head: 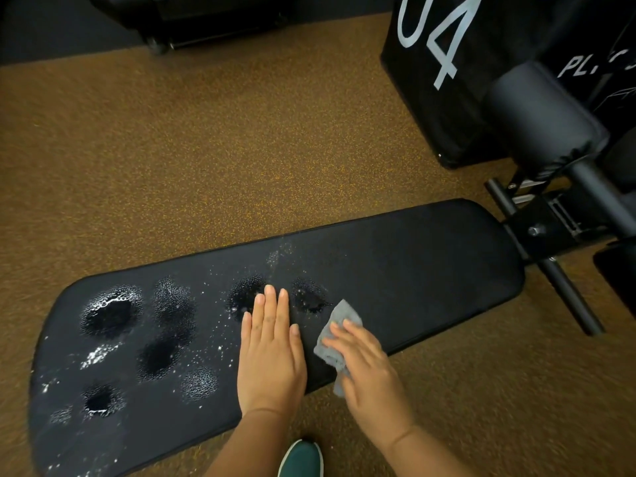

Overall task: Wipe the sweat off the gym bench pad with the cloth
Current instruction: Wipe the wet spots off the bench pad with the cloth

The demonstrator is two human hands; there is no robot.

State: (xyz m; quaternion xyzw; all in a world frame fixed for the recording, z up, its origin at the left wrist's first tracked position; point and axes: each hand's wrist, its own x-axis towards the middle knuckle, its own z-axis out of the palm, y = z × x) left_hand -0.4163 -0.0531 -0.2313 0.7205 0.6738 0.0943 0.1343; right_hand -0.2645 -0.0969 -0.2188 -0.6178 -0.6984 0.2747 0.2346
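Observation:
A long black bench pad (413, 270) lies across the view, its right half looking dry. Several wet sweat patches (110, 313) glisten on its left half and middle. My left hand (272, 352) rests flat on the pad with fingers straight, fingertips at the edge of a wet patch (246, 294). My right hand (368, 370) presses a small grey cloth (339, 325) onto the pad near its front edge, fingers lying over the cloth. Another wet patch (309, 297) sits just above the cloth.
The bench's black metal frame (550, 235) and a padded roller (537, 122) stand at the right. A black box marked 04 (437, 63) sits behind on the brown speckled floor (206, 149). A green shoe (303, 459) shows at the bottom edge.

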